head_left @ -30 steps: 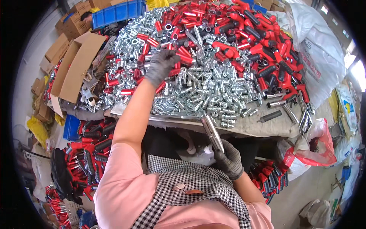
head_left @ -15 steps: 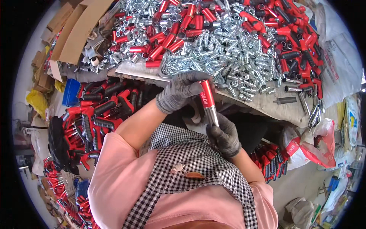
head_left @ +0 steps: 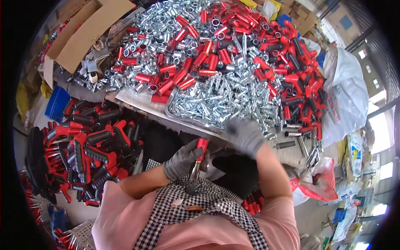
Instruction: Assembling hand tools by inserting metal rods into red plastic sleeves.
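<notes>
My left hand (head_left: 182, 161), in a grey glove, is closed round a metal tube with a red sleeve (head_left: 202, 146). The red end points up and away from me. Its silver shaft slants down to a dark end against my checked apron (head_left: 208, 196). My right hand (head_left: 246, 136), also gloved in grey, is over the near edge of a heap of small silver metal fittings (head_left: 208, 102). Motion smears its fingers, so I cannot tell whether it holds anything.
Loose red sleeves (head_left: 179, 77) and silver rings lie behind the fittings. Red and black handled tools (head_left: 300, 62) are heaped at the right, with more (head_left: 89, 154) at lower left. A cardboard box (head_left: 83, 37) stands far left; a red and white bag (head_left: 316, 181) sits at right.
My right hand has let go of the tube's lower end and moved up to the fittings. My left hand has drawn the tube lower, towards my apron. The view has shifted.
</notes>
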The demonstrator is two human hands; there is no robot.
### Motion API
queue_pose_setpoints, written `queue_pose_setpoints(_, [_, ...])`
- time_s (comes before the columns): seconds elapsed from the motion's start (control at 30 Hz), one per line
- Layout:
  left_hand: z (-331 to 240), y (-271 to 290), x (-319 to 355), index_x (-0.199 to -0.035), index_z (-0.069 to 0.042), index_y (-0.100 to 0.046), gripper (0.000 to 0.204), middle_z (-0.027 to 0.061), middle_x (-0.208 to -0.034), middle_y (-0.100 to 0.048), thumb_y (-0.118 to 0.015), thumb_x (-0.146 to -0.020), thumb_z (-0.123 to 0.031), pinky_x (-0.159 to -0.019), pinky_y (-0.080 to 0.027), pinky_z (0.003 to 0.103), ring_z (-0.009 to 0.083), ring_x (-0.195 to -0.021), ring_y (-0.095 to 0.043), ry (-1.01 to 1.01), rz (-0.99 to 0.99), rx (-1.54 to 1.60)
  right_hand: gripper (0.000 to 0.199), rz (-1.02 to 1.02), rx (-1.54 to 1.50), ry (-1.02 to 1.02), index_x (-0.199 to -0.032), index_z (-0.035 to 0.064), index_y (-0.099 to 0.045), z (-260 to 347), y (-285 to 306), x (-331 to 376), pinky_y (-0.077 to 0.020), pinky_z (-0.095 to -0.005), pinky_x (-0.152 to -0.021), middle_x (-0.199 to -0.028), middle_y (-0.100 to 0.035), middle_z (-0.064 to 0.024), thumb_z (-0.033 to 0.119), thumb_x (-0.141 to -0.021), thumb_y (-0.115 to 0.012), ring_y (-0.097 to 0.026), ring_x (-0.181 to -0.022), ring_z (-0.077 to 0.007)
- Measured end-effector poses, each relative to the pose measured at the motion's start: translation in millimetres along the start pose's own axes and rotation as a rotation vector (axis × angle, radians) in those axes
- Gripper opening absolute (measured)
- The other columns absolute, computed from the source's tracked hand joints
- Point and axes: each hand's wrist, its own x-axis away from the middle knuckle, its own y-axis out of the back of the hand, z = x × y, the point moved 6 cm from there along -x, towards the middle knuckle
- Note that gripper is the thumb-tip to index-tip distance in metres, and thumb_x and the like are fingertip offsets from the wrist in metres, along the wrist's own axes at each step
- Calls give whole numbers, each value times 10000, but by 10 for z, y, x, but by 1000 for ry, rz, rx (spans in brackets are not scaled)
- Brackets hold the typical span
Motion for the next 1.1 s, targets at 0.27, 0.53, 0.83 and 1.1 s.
queue_pose_setpoints(0.27, [-32,-118,47,-1063,-65,-540,304,32,-723,-576,-662,-845,-238,-545,-494,265,126,-583,-582,246,38,32,287,-365,837,-34,-1108,182,-650,-954,814,-1756,-328,-419,-1049,-1236,-561,-61,212,-866,-500,-464,-1217,-264])
queue_pose_setpoints(0.53, [-253,131,-140,-880,-45,-594,339,29,-645,-580,-783,-741,-288,-489,-460,263,116,-515,-558,52,-90,-516,268,-665,218,33,-1080,108,-672,-498,935,-870,-517,-364,-797,-956,-690,-99,161,-823,-617,-659,-852,-254])
queue_pose_setpoints(0.83, [-136,-137,-503,-957,-56,-615,412,166,-796,-629,-754,-724,-367,-672,-499,398,350,-742,-620,-142,188,-1303,282,-318,-291,376,-1084,112,-628,-116,6,626,-518,-435,-686,-883,-662,-148,228,-832,-579,-638,-746,-342])
queue_pose_setpoints(1.1, [171,-354,-697,-949,-65,-608,403,178,-849,-625,-751,-710,-356,-721,-489,435,369,-808,-611,-213,213,-1297,868,-143,-293,175,-1452,47,-220,-807,-81,904,-462,-410,-907,-1150,-592,-190,185,-753,-715,-587,-1055,-323])
